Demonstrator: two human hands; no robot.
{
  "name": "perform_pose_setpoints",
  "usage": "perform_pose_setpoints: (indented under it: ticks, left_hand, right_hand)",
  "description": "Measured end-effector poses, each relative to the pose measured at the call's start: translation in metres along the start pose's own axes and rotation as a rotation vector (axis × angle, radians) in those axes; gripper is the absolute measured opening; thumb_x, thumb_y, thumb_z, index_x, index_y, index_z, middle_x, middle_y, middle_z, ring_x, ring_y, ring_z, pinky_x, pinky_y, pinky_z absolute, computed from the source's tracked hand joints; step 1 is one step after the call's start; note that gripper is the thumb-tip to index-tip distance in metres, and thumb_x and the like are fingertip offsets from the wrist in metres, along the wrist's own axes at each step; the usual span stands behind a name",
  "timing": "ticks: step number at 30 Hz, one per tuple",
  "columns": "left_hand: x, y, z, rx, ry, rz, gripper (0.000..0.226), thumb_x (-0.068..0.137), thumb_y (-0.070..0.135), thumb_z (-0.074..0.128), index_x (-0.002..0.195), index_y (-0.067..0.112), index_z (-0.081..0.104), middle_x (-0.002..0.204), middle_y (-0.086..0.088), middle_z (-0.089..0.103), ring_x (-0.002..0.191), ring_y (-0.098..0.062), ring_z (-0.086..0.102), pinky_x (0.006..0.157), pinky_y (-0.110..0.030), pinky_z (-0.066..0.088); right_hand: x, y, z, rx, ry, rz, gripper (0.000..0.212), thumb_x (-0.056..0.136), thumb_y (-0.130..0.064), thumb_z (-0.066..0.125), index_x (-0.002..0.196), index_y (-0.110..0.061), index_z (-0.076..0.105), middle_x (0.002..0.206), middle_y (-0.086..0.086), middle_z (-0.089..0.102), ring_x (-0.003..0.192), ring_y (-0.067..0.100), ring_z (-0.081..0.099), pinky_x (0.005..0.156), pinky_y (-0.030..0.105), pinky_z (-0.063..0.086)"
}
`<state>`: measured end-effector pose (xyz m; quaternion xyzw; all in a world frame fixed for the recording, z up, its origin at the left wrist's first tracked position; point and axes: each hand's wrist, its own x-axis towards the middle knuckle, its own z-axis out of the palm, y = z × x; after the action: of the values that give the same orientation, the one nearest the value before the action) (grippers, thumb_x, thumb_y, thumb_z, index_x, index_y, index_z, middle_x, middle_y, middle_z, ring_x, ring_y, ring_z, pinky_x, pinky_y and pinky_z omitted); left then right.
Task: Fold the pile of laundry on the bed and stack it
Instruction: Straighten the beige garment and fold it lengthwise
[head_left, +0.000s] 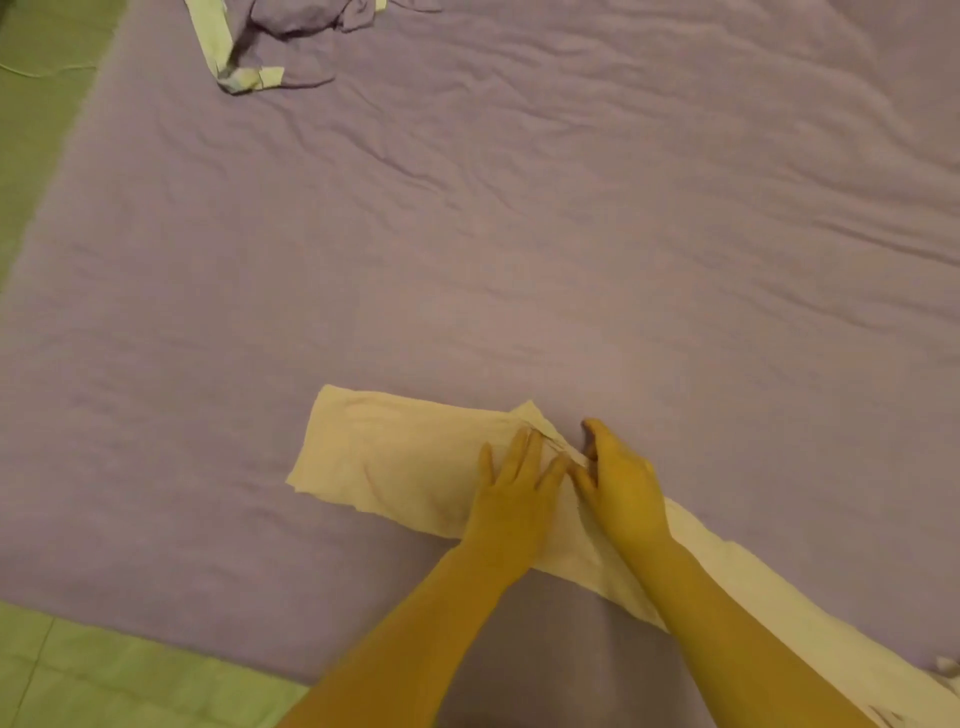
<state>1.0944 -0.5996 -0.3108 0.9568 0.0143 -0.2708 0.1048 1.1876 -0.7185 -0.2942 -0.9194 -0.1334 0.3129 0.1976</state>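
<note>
Two hands work a cream cloth (395, 457) lying long across the near edge of the bed (519, 234). Left hand (511, 499) presses flat, fingers (524, 447) slightly spread; right hand (621, 483) has its fingers curled at the fold, apparently pinching cloth. More laundry (291, 31) waits far off. Should the flat hand lift early, the fold could slip askew.
</note>
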Motion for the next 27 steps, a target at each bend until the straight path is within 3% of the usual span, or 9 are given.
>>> perform_pose_setpoints:
  ticks: [3, 6, 8, 11, 17, 21, 23, 25, 27]
  left_hand:
    - [0.001, 0.017, 0.013, -0.008, -0.062, -0.096, 0.072, 0.099, 0.050, 0.033, 0.144, 0.030, -0.020, 0.139, -0.013, -0.043, 0.126, -0.033, -0.044, 0.109, -0.066, -0.005]
    - [0.002, 0.040, 0.006, 0.009, -0.071, -0.204, 0.079, 0.096, 0.049, 0.038, 0.145, 0.027, -0.020, 0.139, -0.013, -0.044, 0.128, -0.036, -0.042, 0.107, -0.067, -0.008]
    - [0.005, 0.063, -0.007, 0.057, 0.015, -0.187, 0.079, 0.087, 0.044, 0.059, 0.152, 0.025, 0.018, 0.155, -0.019, -0.009, 0.144, -0.040, -0.004, 0.110, -0.067, 0.014]
    - [0.011, 0.106, -0.020, 0.147, 0.117, 0.029, 0.057, 0.062, 0.034, 0.085, 0.115, 0.027, 0.070, 0.131, -0.011, 0.059, 0.121, -0.033, 0.056, 0.090, -0.054, 0.051]
    - [0.032, 0.185, -0.028, 0.121, 0.177, 0.268, 0.012, 0.063, 0.024, 0.067, 0.070, 0.025, 0.077, 0.093, 0.001, 0.074, 0.098, -0.024, 0.069, 0.080, -0.049, 0.056]
    - [0.035, 0.223, -0.016, 0.082, 0.119, 0.285, 0.021, 0.072, 0.021, 0.070, 0.092, 0.022, 0.077, 0.098, -0.003, 0.072, 0.110, -0.029, 0.064, 0.091, -0.054, 0.050]
    - [0.037, 0.238, -0.009, 0.010, -0.078, 0.256, 0.034, 0.095, 0.019, 0.048, 0.127, 0.020, 0.060, 0.131, -0.006, 0.056, 0.138, -0.028, 0.035, 0.114, -0.054, 0.021]
    - [0.037, 0.247, -0.002, -0.009, -0.150, 0.240, 0.041, 0.102, 0.025, 0.033, 0.143, 0.026, 0.041, 0.148, 0.002, 0.037, 0.145, -0.018, 0.013, 0.118, -0.042, 0.003]
    - [0.035, 0.254, 0.001, -0.050, -0.111, 0.269, 0.043, 0.102, 0.034, 0.034, 0.144, 0.029, 0.037, 0.150, 0.006, 0.034, 0.145, -0.015, 0.013, 0.117, -0.035, 0.006]
  right_hand:
    - [-0.018, 0.040, -0.008, -0.093, -0.041, -0.021, 0.048, 0.095, -0.031, 0.054, 0.139, -0.017, 0.044, 0.126, 0.004, 0.059, 0.113, 0.025, 0.056, 0.096, 0.035, 0.042]
    - [-0.042, 0.083, -0.014, -0.178, -0.034, 0.015, 0.044, 0.097, -0.035, 0.049, 0.138, -0.022, 0.045, 0.130, 0.001, 0.058, 0.117, 0.022, 0.054, 0.099, 0.031, 0.037]
    - [-0.058, 0.112, -0.021, -0.189, -0.006, 0.050, 0.042, 0.097, -0.037, 0.048, 0.137, -0.025, 0.046, 0.128, -0.001, 0.059, 0.116, 0.021, 0.055, 0.098, 0.031, 0.037]
    - [-0.081, 0.156, -0.037, -0.195, 0.009, 0.081, 0.036, 0.097, -0.037, 0.049, 0.130, -0.024, 0.053, 0.121, -0.001, 0.064, 0.110, 0.022, 0.058, 0.093, 0.033, 0.039]
    - [-0.123, 0.223, -0.071, -0.227, 0.126, 0.063, 0.013, 0.074, -0.019, 0.081, 0.081, -0.014, 0.071, 0.076, 0.005, 0.070, 0.071, 0.033, 0.066, 0.065, 0.041, 0.048]
    - [-0.154, 0.263, -0.081, -0.290, 0.134, 0.055, 0.021, 0.068, -0.032, 0.084, 0.079, -0.018, 0.072, 0.075, 0.002, 0.069, 0.067, 0.030, 0.064, 0.062, 0.042, 0.051]
    - [-0.165, 0.279, -0.083, -0.310, 0.085, 0.061, 0.019, 0.069, -0.031, 0.083, 0.080, -0.020, 0.073, 0.076, 0.000, 0.069, 0.070, 0.028, 0.063, 0.066, 0.043, 0.051]
    - [-0.172, 0.286, -0.087, -0.359, 0.068, 0.003, 0.036, 0.046, -0.026, 0.094, 0.075, -0.020, 0.072, 0.072, -0.001, 0.068, 0.065, 0.026, 0.063, 0.062, 0.042, 0.054]
    - [-0.174, 0.284, -0.090, -0.350, 0.134, -0.043, 0.051, 0.029, -0.024, 0.097, 0.074, -0.018, 0.072, 0.072, 0.000, 0.068, 0.063, 0.026, 0.065, 0.060, 0.040, 0.056]
